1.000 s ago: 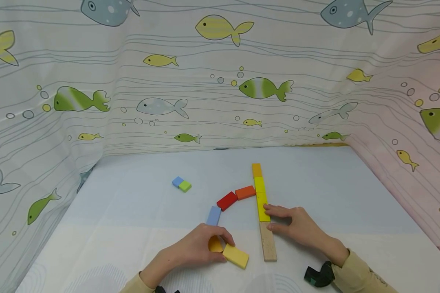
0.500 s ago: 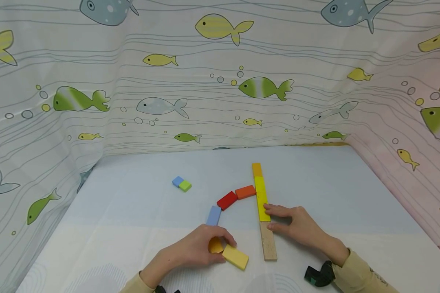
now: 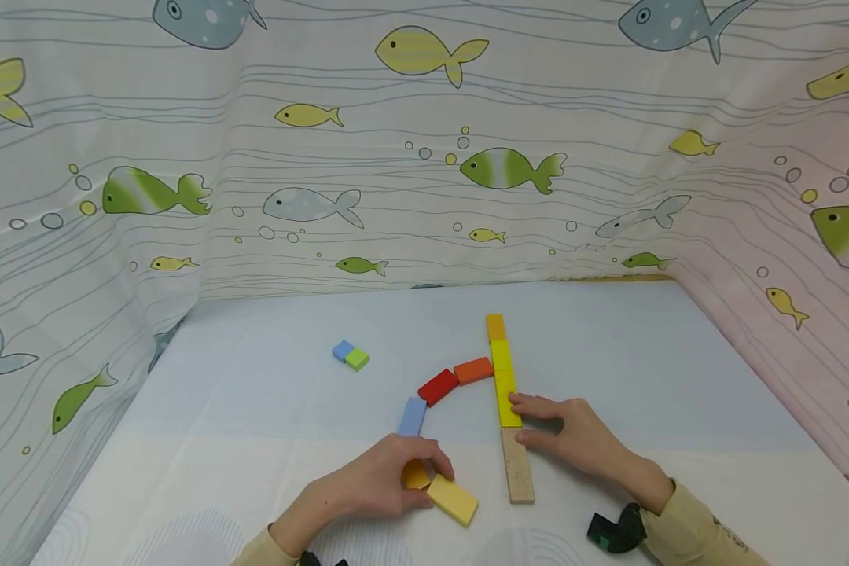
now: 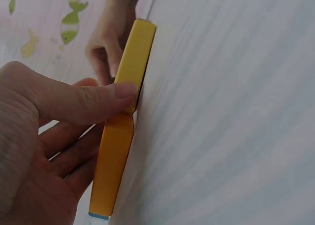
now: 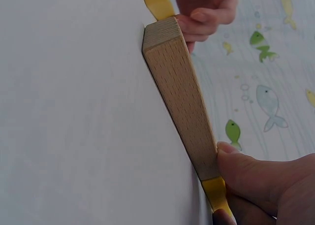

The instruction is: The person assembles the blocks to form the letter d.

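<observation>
My left hand (image 3: pixel 378 475) pinches a pale yellow block (image 3: pixel 454 502) between thumb and index finger. One end of it touches an orange-yellow block (image 3: pixel 416 474), partly hidden under the hand; the left wrist view shows them end to end. Beyond lie a blue block (image 3: pixel 412 417), a red block (image 3: pixel 438 387) and an orange block (image 3: pixel 473 371), forming a curve. That curve meets a straight row at the right. With its index fingertip on a yellow block (image 3: pixel 508 409) and its thumb against a plain wooden block (image 3: pixel 517 472), my right hand (image 3: pixel 573 432) rests along the row.
A small blue block (image 3: pixel 343 350) and a green block (image 3: pixel 357 360) lie together at the back left. Another yellow block (image 3: pixel 501 355) and an amber block (image 3: pixel 495 326) make up the row's far end. A fish-patterned curtain (image 3: pixel 396 173) stands behind the table.
The near end of the pale yellow block has shifted slightly left and toward the person. My right hand and the other blocks look unmoved.
</observation>
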Motion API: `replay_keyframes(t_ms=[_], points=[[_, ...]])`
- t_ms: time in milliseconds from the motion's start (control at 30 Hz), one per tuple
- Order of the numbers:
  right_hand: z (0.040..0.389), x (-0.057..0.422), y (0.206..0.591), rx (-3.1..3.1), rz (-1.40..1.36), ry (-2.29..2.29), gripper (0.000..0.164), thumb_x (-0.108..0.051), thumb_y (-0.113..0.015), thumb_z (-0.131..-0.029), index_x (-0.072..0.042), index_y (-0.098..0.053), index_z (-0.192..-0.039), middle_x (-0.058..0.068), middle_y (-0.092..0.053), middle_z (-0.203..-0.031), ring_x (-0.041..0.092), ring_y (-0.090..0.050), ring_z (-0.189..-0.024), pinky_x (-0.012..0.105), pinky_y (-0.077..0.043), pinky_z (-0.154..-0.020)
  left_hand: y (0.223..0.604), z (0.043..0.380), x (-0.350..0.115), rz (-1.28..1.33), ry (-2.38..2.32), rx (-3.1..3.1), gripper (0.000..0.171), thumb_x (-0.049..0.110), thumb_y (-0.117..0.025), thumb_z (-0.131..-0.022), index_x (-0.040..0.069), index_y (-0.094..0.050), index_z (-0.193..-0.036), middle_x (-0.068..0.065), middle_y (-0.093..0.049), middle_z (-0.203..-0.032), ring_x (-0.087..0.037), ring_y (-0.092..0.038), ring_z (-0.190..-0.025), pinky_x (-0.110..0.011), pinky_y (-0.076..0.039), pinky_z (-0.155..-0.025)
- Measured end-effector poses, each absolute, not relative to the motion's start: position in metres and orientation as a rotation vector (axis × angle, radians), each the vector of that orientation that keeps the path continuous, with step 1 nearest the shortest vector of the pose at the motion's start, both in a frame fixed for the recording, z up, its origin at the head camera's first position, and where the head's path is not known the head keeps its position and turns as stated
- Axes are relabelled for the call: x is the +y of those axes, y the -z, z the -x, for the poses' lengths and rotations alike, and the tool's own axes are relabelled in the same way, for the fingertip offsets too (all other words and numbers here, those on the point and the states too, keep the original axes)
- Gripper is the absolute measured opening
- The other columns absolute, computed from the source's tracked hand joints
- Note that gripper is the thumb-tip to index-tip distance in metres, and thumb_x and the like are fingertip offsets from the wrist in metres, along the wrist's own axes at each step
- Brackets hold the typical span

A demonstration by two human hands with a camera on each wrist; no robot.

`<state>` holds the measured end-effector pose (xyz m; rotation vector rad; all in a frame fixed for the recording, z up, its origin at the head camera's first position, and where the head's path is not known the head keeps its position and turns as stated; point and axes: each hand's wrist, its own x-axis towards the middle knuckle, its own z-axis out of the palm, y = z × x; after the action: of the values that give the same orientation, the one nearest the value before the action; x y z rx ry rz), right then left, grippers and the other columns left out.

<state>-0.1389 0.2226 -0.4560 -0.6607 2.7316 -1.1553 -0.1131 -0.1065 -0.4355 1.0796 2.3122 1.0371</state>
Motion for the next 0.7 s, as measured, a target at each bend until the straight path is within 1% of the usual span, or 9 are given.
replay_keyframes(t_ms=[700], points=[[0.1401,0.2234,0.4586,2.735,0.683,1.167,0.051,-0.044,-0.076,-0.086,-0.018,-0.069,-0.129,-0.011,-0.061,-0.138,0.021,-0.053,-0.134,0.048,-0.046,-0.106,0.4368,0.1142,-0.1073,-1.095,-1.047,2.289,0.037,0.005,-0.074,-0.086,0.028,-0.065,-0.114,0.02,-0.067,-0.107,0.001,-0.059,-0.098,-0.021,-0.051,-0.093]])
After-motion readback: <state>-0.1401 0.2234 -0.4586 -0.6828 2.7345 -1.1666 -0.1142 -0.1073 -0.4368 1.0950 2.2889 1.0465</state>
